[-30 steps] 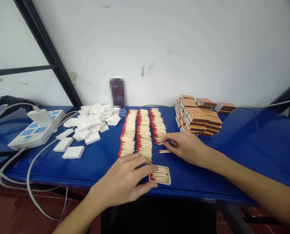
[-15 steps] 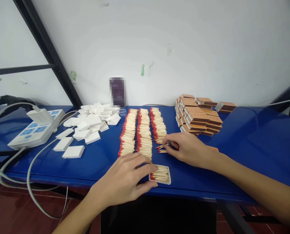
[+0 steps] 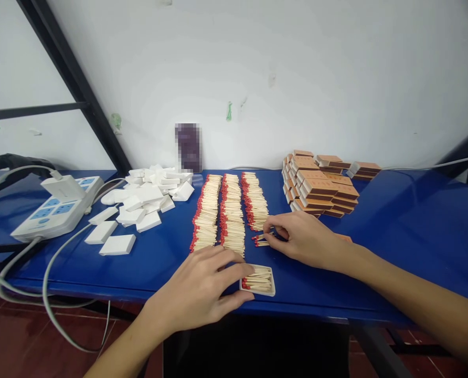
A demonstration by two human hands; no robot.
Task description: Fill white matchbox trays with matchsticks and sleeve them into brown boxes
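Near the front edge of the blue table lies a white matchbox tray (image 3: 272, 283) filled with red-tipped matches (image 3: 259, 278). My left hand (image 3: 206, 286) grips its left end, thumb at the near side and fingers at the far side. My right hand (image 3: 300, 239) pinches at a few loose matches (image 3: 261, 240) behind the tray; the fingertips partly hide them. Beyond my hands, loose matches lie in three long rows: a left row (image 3: 207, 210), a middle row (image 3: 233, 215) and a right row (image 3: 255, 202), heads pointing left.
Empty-looking white trays (image 3: 145, 197) are heaped at the left, upside down or tilted. Orange-brown matchbox sleeves (image 3: 318, 186) are stacked at the right back. A white power strip (image 3: 59, 210) with looping cables is at far left. A pixelated dark phone-like slab (image 3: 189, 148) leans on the wall.
The whole view has shifted very slightly. Both hands stay practically where they were, the left at the tray and the right at the loose matches.
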